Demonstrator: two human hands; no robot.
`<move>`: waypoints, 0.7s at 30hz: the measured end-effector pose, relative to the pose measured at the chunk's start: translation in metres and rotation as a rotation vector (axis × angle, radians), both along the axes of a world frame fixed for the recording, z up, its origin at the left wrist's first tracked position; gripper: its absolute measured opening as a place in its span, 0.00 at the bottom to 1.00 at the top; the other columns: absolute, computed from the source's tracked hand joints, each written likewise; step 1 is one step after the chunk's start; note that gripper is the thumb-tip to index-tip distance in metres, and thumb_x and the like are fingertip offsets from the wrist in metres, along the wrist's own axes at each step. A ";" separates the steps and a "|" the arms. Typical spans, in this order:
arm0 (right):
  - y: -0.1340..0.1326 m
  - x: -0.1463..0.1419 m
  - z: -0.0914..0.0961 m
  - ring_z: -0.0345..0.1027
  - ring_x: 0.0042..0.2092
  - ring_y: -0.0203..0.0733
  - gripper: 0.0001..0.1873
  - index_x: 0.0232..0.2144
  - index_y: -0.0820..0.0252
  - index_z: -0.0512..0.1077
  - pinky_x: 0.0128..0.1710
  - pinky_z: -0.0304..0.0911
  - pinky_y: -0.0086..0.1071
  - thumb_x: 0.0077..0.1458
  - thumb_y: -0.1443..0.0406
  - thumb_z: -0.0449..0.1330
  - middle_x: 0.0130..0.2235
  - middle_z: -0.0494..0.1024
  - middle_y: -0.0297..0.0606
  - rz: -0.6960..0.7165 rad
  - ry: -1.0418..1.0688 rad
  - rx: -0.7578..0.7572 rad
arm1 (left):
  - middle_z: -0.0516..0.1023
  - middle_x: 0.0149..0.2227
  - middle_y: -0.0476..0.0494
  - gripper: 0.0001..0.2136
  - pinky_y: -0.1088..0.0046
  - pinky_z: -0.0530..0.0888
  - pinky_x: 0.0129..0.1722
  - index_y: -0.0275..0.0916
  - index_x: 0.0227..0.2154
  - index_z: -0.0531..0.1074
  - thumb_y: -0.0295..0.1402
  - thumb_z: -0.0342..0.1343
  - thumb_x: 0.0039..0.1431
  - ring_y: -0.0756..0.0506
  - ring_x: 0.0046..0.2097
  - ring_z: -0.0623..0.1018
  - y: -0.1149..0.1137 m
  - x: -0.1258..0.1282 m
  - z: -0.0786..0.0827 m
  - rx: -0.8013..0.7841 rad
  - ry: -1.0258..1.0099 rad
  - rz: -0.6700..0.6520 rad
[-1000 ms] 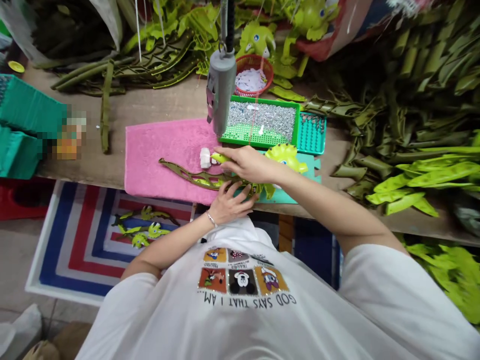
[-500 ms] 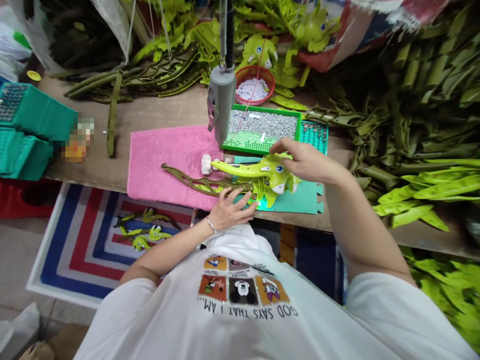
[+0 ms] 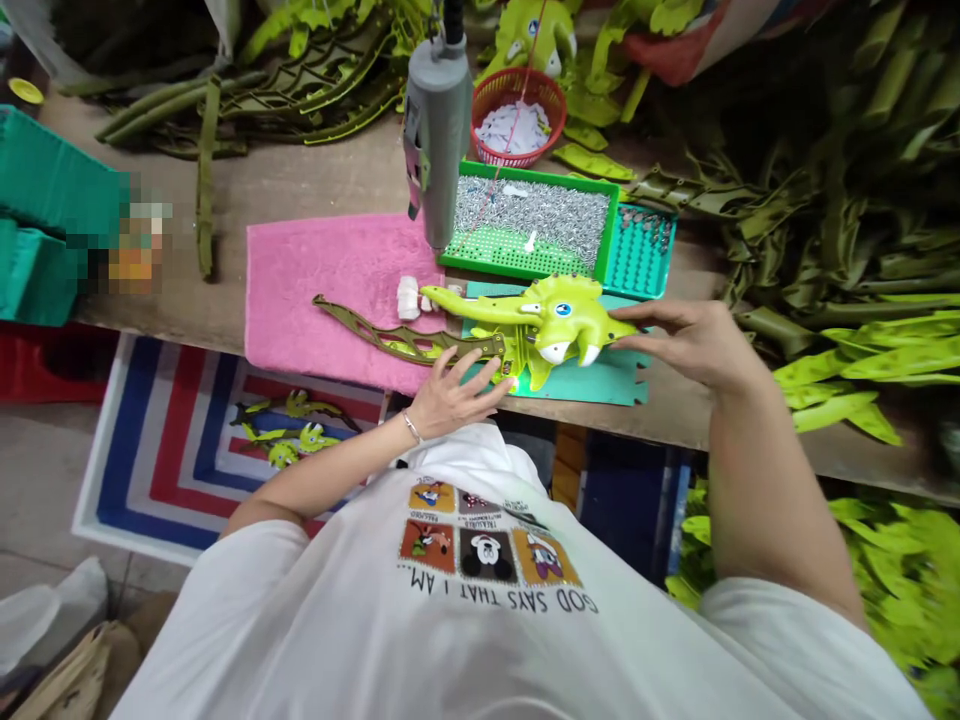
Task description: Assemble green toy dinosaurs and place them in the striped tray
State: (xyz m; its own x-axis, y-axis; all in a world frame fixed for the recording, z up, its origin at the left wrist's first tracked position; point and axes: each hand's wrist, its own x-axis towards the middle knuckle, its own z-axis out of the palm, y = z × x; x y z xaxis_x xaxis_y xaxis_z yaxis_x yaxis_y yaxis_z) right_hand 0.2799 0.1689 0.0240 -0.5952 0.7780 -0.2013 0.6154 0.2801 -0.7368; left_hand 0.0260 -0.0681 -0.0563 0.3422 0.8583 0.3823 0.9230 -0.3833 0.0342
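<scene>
A lime-green plastic dinosaur-head toy (image 3: 570, 318), with a blue eye and white horn tips, lies on a teal mat (image 3: 622, 385). My right hand (image 3: 686, 335) pinches its right end between thumb and fingers. A long lime arm of the toy reaches left to a small white piece (image 3: 408, 298). Below it, a curved olive-green bow-like part (image 3: 390, 340) joins the toy's underside. My left hand (image 3: 461, 395) lies with spread fingers over the right end of this olive part, where a green light glows near the fingertips.
A grey electric screwdriver (image 3: 436, 150) hangs above a pink towel (image 3: 322, 300). Behind the toy are a green tray (image 3: 525, 268) of screws, a teal tray (image 3: 637, 255) and a red basket (image 3: 517, 155) of white pieces. Olive parts (image 3: 780, 220) pile up at right.
My right hand has moved from the top of the dinosaur head to its right end. The head appears turned flatter. My left hand stays on the olive part. The view has shifted slightly.
</scene>
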 end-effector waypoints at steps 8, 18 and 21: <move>-0.025 -0.006 0.017 0.80 0.43 0.54 0.13 0.31 0.48 0.83 0.47 0.73 0.46 0.41 0.54 0.73 0.39 0.86 0.44 0.084 0.264 0.181 | 0.74 0.61 0.39 0.23 0.50 0.59 0.66 0.49 0.63 0.66 0.41 0.55 0.67 0.35 0.66 0.67 -0.008 -0.002 0.000 -0.055 -0.045 0.021; -0.026 -0.030 -0.011 0.79 0.49 0.49 0.11 0.40 0.47 0.81 0.55 0.72 0.45 0.55 0.54 0.66 0.41 0.85 0.32 0.390 0.264 0.234 | 0.78 0.55 0.35 0.22 0.54 0.65 0.61 0.44 0.58 0.70 0.44 0.58 0.64 0.39 0.58 0.74 -0.013 -0.025 0.011 0.065 -0.287 0.189; -0.026 -0.025 -0.018 0.80 0.49 0.49 0.11 0.42 0.48 0.81 0.54 0.73 0.47 0.56 0.55 0.66 0.43 0.85 0.33 0.412 0.260 0.275 | 0.79 0.54 0.32 0.28 0.48 0.58 0.64 0.38 0.59 0.69 0.52 0.55 0.64 0.35 0.58 0.74 0.002 -0.033 0.019 0.017 -0.252 0.298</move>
